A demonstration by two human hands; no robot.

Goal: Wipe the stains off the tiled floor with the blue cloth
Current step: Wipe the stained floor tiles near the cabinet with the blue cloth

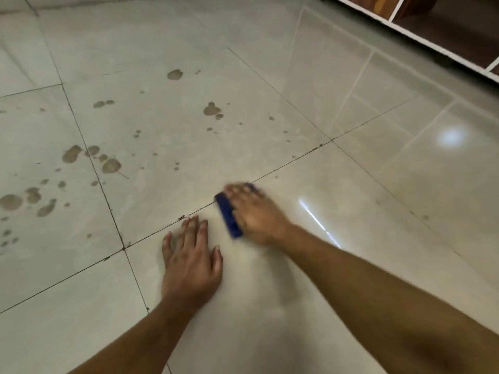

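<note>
While both bare forearms are stretched forward from the bottom of the frame, the left hand (pixel 190 268) is laid flat on the tiled floor (pixel 310 279), its fingers straight and slightly spread, with nothing held beneath it. Just beyond and to its right, the blue cloth (pixel 228 214) is pressed to the floor under the right hand (pixel 255 211), whose fingers are extended over the top of it; the hand is blurred, so whether the fingertips are curled round the cloth's far edge cannot be told. The cloth is seen folded into a narrow pad, one long edge showing along the hand's left side, and it lies on a dark grout line (pixel 286 163) that is crossed at that spot. Farther out, to the left and ahead, brown stains (pixel 111 166) are scattered across several tiles, well apart from the cloth, the largest blotches being near the left edge. At the far right, a white-framed wooden shelf unit (pixel 421 20) is seen standing on the glossy floor, in which light is reflected.
</note>
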